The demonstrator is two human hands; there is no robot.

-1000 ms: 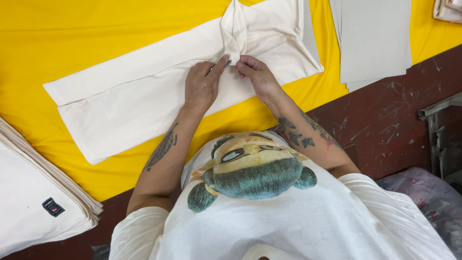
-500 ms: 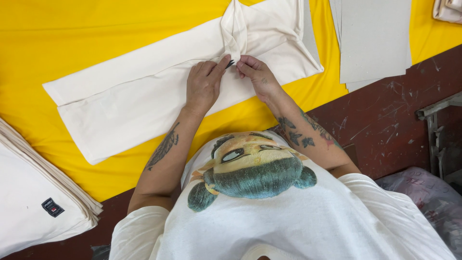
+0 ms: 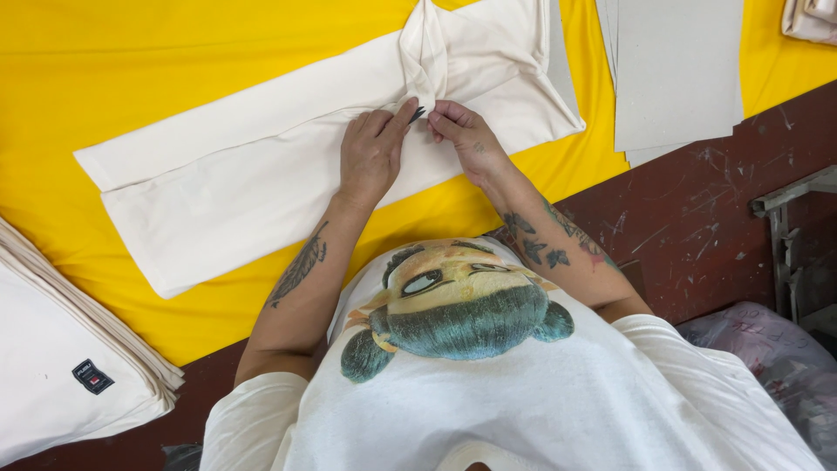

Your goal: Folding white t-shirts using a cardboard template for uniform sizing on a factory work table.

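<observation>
Still, little has changed: the stack of folded shirts [image 3: 61, 384] sits far left, the cream garment [image 3: 253, 166] lies on the yellow table [image 3: 131, 61], and the left hand [image 3: 370, 157] and right hand [image 3: 462, 135] together pinch a small dark tag [image 3: 418, 113], as before.

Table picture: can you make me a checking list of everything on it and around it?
Surface: yellow cloth over a dark red table.
Job's things: cream folded garment, bunched at the middle; small dark tag.
Clutter: grey cardboard sheets; stack of white garments.
Hands: left hand on the garment; right hand pinching at the tag.
Cables: nothing seen.
Surroundings: metal frame, plastic bag.
</observation>
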